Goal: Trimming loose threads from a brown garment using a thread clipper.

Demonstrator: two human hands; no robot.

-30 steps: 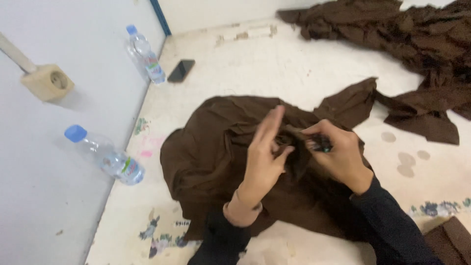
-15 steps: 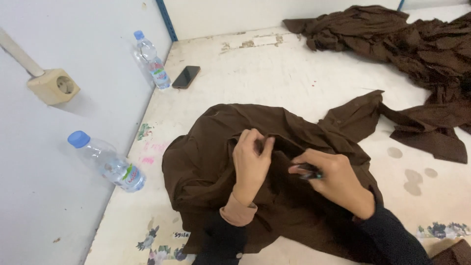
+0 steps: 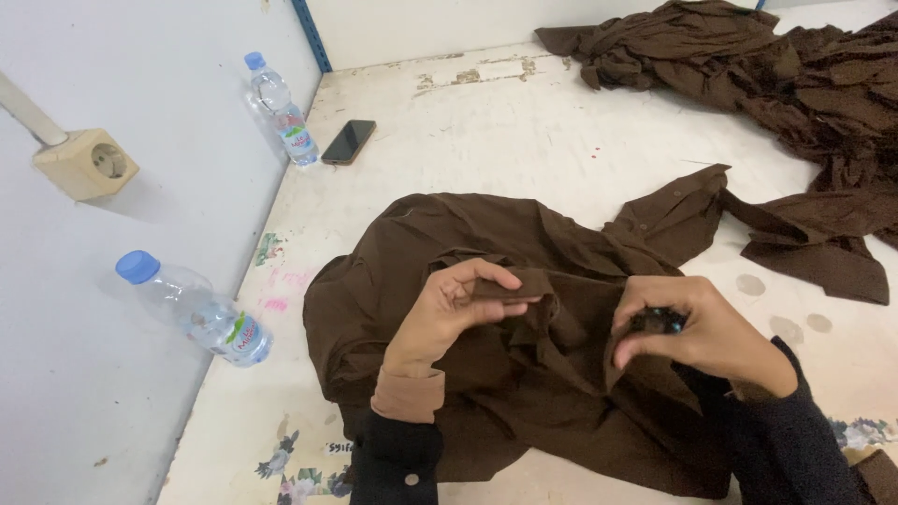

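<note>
Left hand (image 3: 449, 313) pinching fold of brown cloth shirt (image 3: 524, 346) on my table; right hand (image 3: 711, 332) closed on small dark tool (image 3: 659, 322), touching shirt.

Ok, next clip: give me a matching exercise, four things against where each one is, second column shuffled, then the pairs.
Things:
1. phone
2. small dark tool
3. wall socket
4. fold of the brown garment

Places:
A. pinched in the left hand
B. on the wall at the left
C. held in the right hand
D. flat on the table beside the far water bottle

Pairs: 1-D, 2-C, 3-B, 4-A
</note>
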